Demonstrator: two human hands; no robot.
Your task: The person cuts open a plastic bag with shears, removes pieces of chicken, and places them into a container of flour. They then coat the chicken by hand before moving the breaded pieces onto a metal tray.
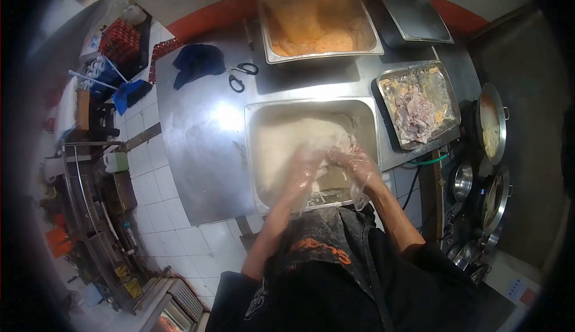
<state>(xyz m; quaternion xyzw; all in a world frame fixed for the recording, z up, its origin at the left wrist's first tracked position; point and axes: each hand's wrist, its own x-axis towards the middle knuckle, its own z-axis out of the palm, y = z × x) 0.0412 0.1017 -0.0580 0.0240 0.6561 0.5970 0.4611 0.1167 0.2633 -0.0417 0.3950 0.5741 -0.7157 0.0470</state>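
Observation:
Both my hands are inside a deep steel pan that holds a bed of white, flour-like powder. My left hand, in a clear plastic glove, is smeared by motion over the powder, so its fingers do not show clearly. Close beside it, my right hand wears a loose clear glove dusted with white. Its fingers curl inward around something floury that I cannot make out. Part of the pan's bottom shows near my body.
Behind stands a pan of orange batter, with an empty-looking steel pan beside it. A tray of raw meat pieces is at right. Scissors and a dark cloth lie left; large woks stand far right.

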